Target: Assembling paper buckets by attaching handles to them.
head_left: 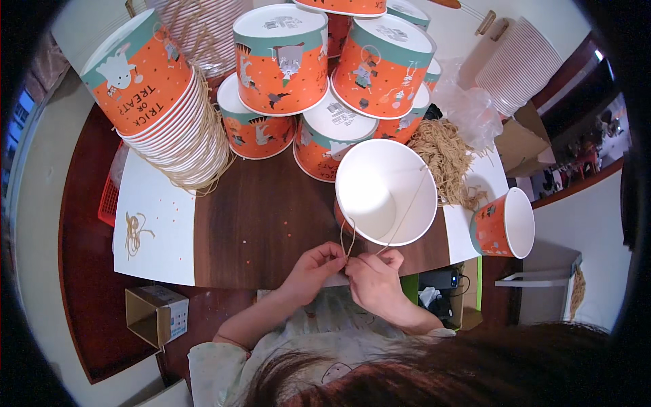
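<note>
A paper bucket (385, 197), orange outside and white inside, stands tilted with its mouth facing me at the table's front. A tan cord (409, 209) is threaded at its rim, running from the far right of the rim toward my hands. A shorter loop of cord hangs at the near left side. My left hand (310, 273) pinches the cord just in front of the bucket. Beside it, my right hand (377, 277) is closed on the cord too, fingers bent. The two hands nearly meet; the exact spot between the fingertips is partly hidden.
Upside-down orange buckets (281, 64) are piled at the back. A nested stack of buckets (163, 108) with cords leans at left. A heap of tan cords (441, 152) lies behind the bucket; a single bucket (505, 224) lies on its side at right. Below is a cardboard box (146, 315).
</note>
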The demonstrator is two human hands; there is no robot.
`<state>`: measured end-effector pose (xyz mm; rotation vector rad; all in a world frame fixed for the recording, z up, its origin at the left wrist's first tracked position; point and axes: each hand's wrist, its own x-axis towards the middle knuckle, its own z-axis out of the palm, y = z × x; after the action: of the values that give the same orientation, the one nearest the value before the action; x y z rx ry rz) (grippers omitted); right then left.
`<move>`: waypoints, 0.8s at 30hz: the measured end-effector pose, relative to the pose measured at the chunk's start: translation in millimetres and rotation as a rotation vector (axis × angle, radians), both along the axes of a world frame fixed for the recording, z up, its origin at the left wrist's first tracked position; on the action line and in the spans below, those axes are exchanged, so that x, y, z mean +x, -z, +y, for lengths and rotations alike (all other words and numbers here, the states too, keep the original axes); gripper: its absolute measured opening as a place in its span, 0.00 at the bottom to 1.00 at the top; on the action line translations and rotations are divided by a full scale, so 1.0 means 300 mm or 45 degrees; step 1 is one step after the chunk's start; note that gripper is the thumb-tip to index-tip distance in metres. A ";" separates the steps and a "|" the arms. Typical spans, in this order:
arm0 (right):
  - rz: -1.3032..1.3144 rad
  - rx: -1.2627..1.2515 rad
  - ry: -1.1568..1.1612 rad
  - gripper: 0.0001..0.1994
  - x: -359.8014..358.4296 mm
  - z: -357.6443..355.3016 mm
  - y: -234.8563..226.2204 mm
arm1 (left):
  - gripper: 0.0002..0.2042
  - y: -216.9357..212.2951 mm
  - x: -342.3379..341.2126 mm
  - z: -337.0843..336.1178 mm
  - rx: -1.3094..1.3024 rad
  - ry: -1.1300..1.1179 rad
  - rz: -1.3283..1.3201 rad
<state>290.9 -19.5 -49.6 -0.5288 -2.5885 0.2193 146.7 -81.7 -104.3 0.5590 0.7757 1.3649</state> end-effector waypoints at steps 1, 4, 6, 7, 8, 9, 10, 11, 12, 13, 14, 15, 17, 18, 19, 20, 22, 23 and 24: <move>-0.027 0.006 -0.018 0.11 0.002 0.001 0.001 | 0.02 -0.002 0.011 -0.002 0.002 0.003 0.001; -0.026 0.017 -0.022 0.12 -0.007 0.002 0.005 | 0.02 -0.018 0.036 -0.001 -0.070 -0.094 -0.161; 0.001 0.024 -0.006 0.12 -0.014 0.004 -0.001 | 0.02 -0.037 0.040 0.001 -0.145 -0.142 -0.187; -0.035 0.056 -0.025 0.11 -0.016 0.004 -0.011 | 0.02 -0.052 0.040 0.005 -0.145 -0.145 -0.187; -0.070 0.093 -0.037 0.11 -0.017 0.005 -0.018 | 0.03 -0.071 0.038 0.014 -0.191 -0.150 -0.247; -0.069 0.098 -0.034 0.11 -0.014 0.004 -0.020 | 0.04 -0.083 0.035 0.023 -0.238 -0.155 -0.307; -0.118 0.111 -0.074 0.10 -0.010 0.001 -0.021 | 0.04 -0.084 0.027 0.030 -0.233 -0.152 -0.306; -0.167 0.120 -0.117 0.09 -0.007 0.001 -0.020 | 0.04 -0.081 0.016 0.035 -0.207 -0.161 -0.361; -0.198 0.233 -0.125 0.07 -0.011 0.000 -0.025 | 0.05 -0.081 0.005 0.041 -0.181 -0.170 -0.415; -0.198 0.235 -0.125 0.07 -0.007 0.002 -0.030 | 0.05 -0.086 -0.004 0.051 -0.178 -0.170 -0.415; -0.286 0.244 -0.210 0.07 -0.001 0.004 -0.036 | 0.06 -0.090 -0.013 0.059 -0.193 -0.164 -0.393; -0.374 0.254 -0.293 0.06 0.006 0.007 -0.039 | 0.06 -0.095 -0.021 0.069 -0.207 -0.157 -0.370; -0.371 0.242 -0.353 0.06 0.015 0.019 -0.046 | 0.07 -0.092 -0.027 0.091 -0.222 -0.176 -0.372; -0.369 0.228 -0.410 0.05 0.019 0.026 -0.049 | 0.08 -0.092 -0.029 0.101 -0.241 -0.193 -0.374; -0.370 0.230 -0.408 0.05 0.023 0.032 -0.054 | 0.08 -0.098 -0.031 0.109 -0.238 -0.191 -0.374; -0.356 0.203 -0.426 0.05 0.026 0.040 -0.059 | 0.07 -0.106 -0.033 0.118 -0.253 -0.196 -0.335; -0.342 0.181 -0.443 0.04 0.034 0.048 -0.065 | 0.06 -0.110 -0.042 0.130 -0.264 -0.200 -0.294; -0.340 0.179 -0.476 0.04 0.040 0.051 -0.068 | 0.06 -0.106 -0.051 0.136 -0.216 -0.162 -0.263; -0.338 0.177 -0.510 0.04 0.044 0.053 -0.071 | 0.06 -0.105 -0.057 0.143 -0.168 -0.126 -0.231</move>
<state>304.0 -3.4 -28.3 0.0183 -2.9228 0.1043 129.6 -38.9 -72.9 0.2920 0.7465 1.4216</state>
